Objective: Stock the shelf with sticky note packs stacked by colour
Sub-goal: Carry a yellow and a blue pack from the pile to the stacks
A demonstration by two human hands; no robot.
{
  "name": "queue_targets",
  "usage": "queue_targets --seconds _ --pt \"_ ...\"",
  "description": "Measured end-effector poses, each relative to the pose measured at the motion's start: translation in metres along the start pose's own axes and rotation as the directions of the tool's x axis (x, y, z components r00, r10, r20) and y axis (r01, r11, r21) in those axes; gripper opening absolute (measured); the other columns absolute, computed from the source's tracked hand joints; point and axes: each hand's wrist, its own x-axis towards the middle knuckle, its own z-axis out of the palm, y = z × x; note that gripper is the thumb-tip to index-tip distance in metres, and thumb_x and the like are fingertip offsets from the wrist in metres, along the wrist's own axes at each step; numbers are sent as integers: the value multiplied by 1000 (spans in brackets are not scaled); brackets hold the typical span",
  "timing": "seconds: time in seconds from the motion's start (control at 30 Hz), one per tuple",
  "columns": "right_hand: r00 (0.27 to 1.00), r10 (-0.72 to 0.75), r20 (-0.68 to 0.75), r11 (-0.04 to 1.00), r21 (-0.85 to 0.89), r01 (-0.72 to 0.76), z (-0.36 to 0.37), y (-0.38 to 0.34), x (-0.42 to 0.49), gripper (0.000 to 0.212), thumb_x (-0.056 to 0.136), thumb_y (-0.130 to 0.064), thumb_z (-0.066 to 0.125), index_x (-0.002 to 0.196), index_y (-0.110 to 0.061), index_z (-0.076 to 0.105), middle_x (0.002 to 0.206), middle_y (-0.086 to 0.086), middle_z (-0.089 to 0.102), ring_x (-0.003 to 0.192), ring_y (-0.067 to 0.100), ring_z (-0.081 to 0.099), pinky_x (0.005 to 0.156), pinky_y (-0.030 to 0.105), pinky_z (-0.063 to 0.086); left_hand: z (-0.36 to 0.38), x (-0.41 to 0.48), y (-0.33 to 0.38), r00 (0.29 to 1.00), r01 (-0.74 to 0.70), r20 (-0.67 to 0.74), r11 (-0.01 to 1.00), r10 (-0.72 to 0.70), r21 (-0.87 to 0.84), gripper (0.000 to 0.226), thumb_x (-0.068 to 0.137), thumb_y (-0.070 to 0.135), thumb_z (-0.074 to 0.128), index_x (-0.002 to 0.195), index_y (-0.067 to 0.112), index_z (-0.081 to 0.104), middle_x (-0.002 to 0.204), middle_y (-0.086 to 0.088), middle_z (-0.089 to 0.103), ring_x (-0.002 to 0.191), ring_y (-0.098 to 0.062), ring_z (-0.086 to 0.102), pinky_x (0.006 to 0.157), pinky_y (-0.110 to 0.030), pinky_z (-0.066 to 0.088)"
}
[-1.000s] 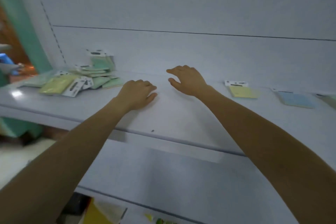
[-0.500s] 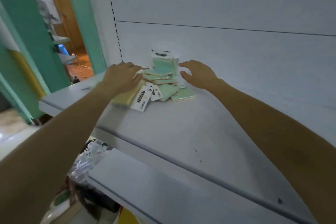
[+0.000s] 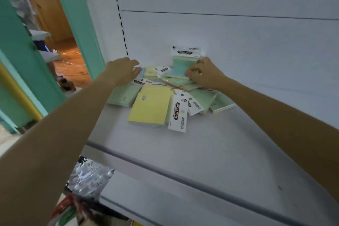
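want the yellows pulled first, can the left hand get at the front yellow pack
Probably yes: the yellow pack lies uncovered in front, and the left hand rests just behind it, nothing between.

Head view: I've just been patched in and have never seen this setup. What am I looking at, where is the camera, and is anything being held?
There is no machine here: a person works with two bare hands. The one camera sits on their head, looking forward and down, so both arms reach in from the bottom of the picture. On the white shelf lies a loose pile of sticky note packs, mostly green, with a yellow pack in front. The left hand is spread over the pile's left edge and holds nothing. The right hand pinches a blue-green pack on top of the pile.
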Motion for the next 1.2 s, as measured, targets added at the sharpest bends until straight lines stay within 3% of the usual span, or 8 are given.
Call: queue_targets --seconds 0.2,0.37,0.53,0.73,0.83,0.93,1.1,1.2 --pt "984 151 98 970 175 -167 -7 -17 -10 26 84 -27 63 102 -9 59 98 1 57 94 16 50 83 27 38 17 35 -11 989 -78 102 971 103 -226 50 94 48 32 136 22 41 141 -10 47 131 -30 42 109 -46 34" --pt "961 262 87 950 151 -272 -12 -25 -16 16 77 -33 69 81 -22 58 90 -2 58 91 16 53 85 31 41 17 46 -1 958 -86 207 883 201 -461 70 87 58 42 145 25 22 150 -9 34 137 -30 34 114 -45 28" --pt "937 336 97 916 198 -349 -18 -40 -34 19 76 -29 71 85 -17 60 87 -3 59 84 11 52 75 24 38 17 51 -4 951 -117 147 756 273 -644 67 86 36 60 143 18 30 146 -15 38 120 -31 50 96 -37 42" --pt "880 442 174 825 308 -475 -28 -44 -55 12 80 -17 67 73 -17 57 69 -5 55 65 7 47 59 15 38 19 50 -8 973 -50 73 506 221 -861 68 78 13 72 137 15 38 135 -14 45 102 -20 47 76 -28 43" --pt "860 471 195 774 377 -509 -32 -48 -63 15 84 -8 60 75 -19 58 65 -9 55 61 6 44 46 9 38 13 49 -6 975 -89 12 434 224 -896 66 77 2 69 135 16 41 137 -13 42 110 -22 47 89 -32 46" --pt "856 490 164 779 359 -514 -40 -48 -73 21 86 -1 50 83 -18 62 77 -3 53 66 10 44 55 12 39 5 48 -5 974 -31 50 347 223 -937 60 79 -7 61 131 18 47 136 -21 40 107 -22 45 90 -33 47" --pt "857 509 83 755 435 -490 -46 -44 -93 30 85 2 48 86 -22 64 85 2 51 75 14 46 60 16 43 -6 40 0 998 -58 -58 283 8 -957 52 82 -2 54 130 18 49 112 -8 43 82 -12 49 63 -15 41" --pt "859 512 -11 721 550 -422 -47 -37 -113 34 85 7 43 96 -18 63 81 1 51 80 16 45 60 16 43 -15 33 8 995 -88 -94 143 -40 -986 49 81 1 51 127 21 51 116 -9 49 97 -15 53 64 -15 43"
